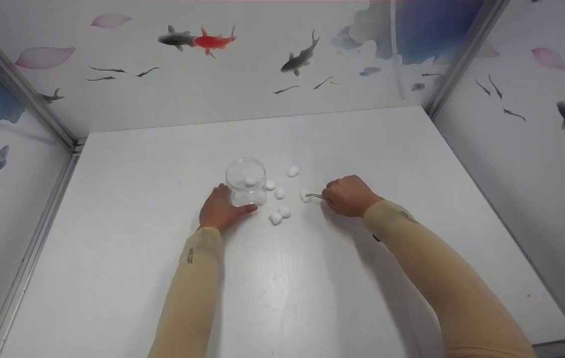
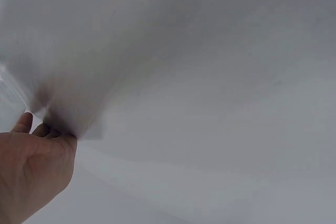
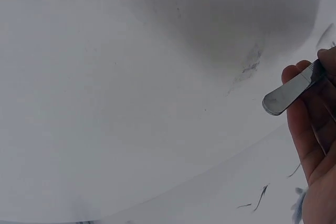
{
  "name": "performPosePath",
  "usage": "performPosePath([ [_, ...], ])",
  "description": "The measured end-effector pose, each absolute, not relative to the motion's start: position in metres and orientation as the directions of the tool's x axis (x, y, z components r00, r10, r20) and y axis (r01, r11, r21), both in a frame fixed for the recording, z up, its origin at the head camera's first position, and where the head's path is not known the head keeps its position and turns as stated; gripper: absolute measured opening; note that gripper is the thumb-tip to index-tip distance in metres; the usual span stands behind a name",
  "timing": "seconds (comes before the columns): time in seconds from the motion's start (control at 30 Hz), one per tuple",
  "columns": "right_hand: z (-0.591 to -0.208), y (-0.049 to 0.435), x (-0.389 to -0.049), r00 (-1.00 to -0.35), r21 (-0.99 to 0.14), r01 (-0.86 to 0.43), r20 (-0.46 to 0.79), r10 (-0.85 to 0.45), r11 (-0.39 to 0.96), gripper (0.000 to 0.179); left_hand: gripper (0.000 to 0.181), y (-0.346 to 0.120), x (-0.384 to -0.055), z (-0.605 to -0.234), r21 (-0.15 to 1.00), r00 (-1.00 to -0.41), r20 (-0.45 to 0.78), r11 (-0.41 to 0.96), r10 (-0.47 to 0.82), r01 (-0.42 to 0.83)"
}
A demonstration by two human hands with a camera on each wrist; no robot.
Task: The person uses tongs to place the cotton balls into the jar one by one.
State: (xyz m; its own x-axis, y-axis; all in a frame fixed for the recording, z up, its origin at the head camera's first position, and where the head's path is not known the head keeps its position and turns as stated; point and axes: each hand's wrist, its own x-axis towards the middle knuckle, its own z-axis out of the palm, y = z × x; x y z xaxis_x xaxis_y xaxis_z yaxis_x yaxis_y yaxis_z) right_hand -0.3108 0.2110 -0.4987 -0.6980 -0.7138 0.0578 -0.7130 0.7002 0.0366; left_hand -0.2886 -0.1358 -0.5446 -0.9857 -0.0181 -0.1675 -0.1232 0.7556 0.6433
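Observation:
My left hand grips a clear jar from its left and near side, with the thumb across the front. White cotton balls show through the jar's wall. In my right hand I pinch metal tweezers, which point left. Their tips touch a single cotton ball on the table; whether they squeeze it I cannot tell. The flat rear end of the tweezers sticks out past the fingers in the right wrist view. In the left wrist view only a sliver of the jar appears beside the fingers.
Between jar and tweezers lie several loose cotton balls: one pair nearer me, another ball farther back. The white table is bounded by a printed back panel and side panels with metal frames.

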Motion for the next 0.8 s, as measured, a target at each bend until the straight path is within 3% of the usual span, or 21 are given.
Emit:
performPosePath([
  [0.27, -0.495, 0.214, -0.312, -0.663, 0.07, -0.735, 0.131, -0.737, 0.674, 0.01, 0.115, -0.135, -0.289, -0.545, 0.636, -0.985, -0.17, 0.761, -0.022, -0.127],
  [0.8, -0.479, 0.225, -0.313, -0.706, -0.005, -0.697, 0.179, -0.685, 0.717, 0.012, 0.114, -0.135, -0.288, -0.543, 0.626, -0.985, -0.172, 0.77, -0.021, -0.126],
])
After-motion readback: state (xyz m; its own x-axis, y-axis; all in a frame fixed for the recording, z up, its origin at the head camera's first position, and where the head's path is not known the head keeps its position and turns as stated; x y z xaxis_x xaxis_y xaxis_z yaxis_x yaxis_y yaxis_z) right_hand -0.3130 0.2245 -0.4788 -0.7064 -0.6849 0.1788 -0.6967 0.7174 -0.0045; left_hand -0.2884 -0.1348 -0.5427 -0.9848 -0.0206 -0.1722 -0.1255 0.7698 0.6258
